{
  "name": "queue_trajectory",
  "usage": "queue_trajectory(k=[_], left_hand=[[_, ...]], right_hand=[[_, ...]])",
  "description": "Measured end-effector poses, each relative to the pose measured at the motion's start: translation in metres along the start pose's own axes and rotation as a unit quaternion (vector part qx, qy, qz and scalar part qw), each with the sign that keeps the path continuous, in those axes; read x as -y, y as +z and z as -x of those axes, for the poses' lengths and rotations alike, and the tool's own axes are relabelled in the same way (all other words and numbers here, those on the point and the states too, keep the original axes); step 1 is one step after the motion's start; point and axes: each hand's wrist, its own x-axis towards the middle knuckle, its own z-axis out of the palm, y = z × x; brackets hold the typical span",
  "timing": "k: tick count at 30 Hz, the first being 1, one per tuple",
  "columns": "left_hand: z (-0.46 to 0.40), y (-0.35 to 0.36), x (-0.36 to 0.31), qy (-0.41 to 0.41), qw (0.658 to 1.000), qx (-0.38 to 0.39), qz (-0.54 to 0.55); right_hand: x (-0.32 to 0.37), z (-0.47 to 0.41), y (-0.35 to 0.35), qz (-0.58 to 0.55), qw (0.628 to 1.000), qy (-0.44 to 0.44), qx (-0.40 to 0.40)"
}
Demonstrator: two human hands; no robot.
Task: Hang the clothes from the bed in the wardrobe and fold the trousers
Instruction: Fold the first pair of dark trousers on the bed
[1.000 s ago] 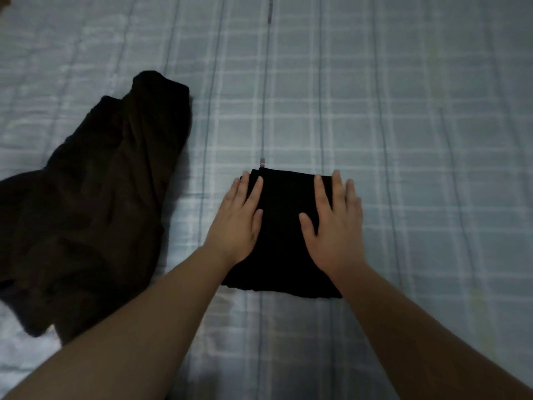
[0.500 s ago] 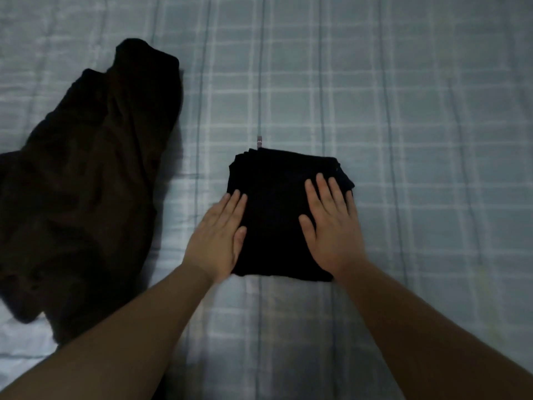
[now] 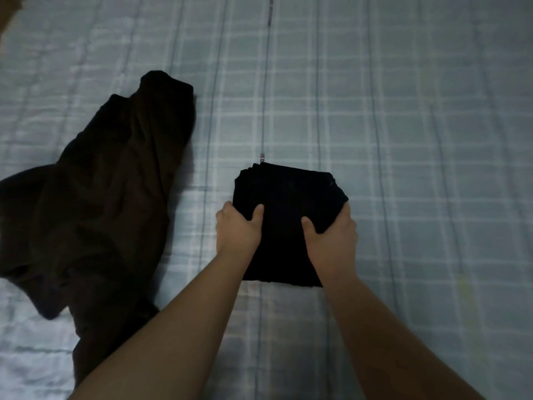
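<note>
Black folded trousers (image 3: 291, 197) gripped by two hands; one dark garment (image 3: 95, 203) beside.

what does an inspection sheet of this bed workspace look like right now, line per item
surface: bed cover, pale blue plaid, quilted, lightly wrinkled
job's things: folded black trousers, a compact stack lying on the cover; dark unfolded garment, crumpled in a heap to the left, apart from the stack
clutter: nothing seen
grippers: left hand grips the stack's left edge, thumb on top; right hand grips its right edge, thumb on top, fingers tucked out of sight
cables: nothing seen
surroundings: brownish corner at the top left edge, too little shows to tell what; wardrobe not in view
</note>
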Motion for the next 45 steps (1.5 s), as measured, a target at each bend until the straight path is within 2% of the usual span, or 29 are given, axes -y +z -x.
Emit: queue_trajectory(k=[2,4,8,13,16,19,25,30,37,45], left_hand=[[-0.005,-0.004,-0.007,-0.045,0.998,0.039,0.029],[-0.009,-0.01,-0.008,-0.053,0.995,0.063,0.052],[-0.004,-0.022,-0.002,-0.05,0.988,0.094,0.115],[0.024,-0.051,0.014,-0.132,0.926,0.196,0.294],[0.049,-0.085,0.028,-0.126,0.907,0.194,0.352],[0.081,-0.132,0.041,-0.098,0.906,0.156,0.38],[0.159,-0.27,0.081,-0.038,0.926,0.021,0.376],[0.248,-0.4,0.15,-0.005,0.909,-0.095,0.407],[0.374,-0.571,0.325,-0.021,0.843,-0.244,0.479],[0.516,-0.717,0.517,-0.049,0.735,-0.379,0.56]], right_hand=[[0.005,-0.01,-0.008,-0.058,0.996,0.049,0.037],[0.007,-0.022,-0.016,-0.093,0.987,0.095,0.085],[0.009,-0.029,-0.022,-0.103,0.98,0.102,0.136],[0.012,-0.008,-0.032,-0.227,0.942,0.142,0.201],[0.019,0.026,-0.043,-0.306,0.9,0.16,0.266],[0.047,0.074,-0.053,-0.332,0.884,0.132,0.302],[0.159,0.189,-0.063,-0.272,0.903,-0.008,0.334],[0.241,0.316,-0.031,-0.195,0.895,-0.117,0.384],[0.327,0.558,0.058,-0.133,0.839,-0.215,0.482],[0.386,0.822,0.158,-0.082,0.742,-0.344,0.57]])
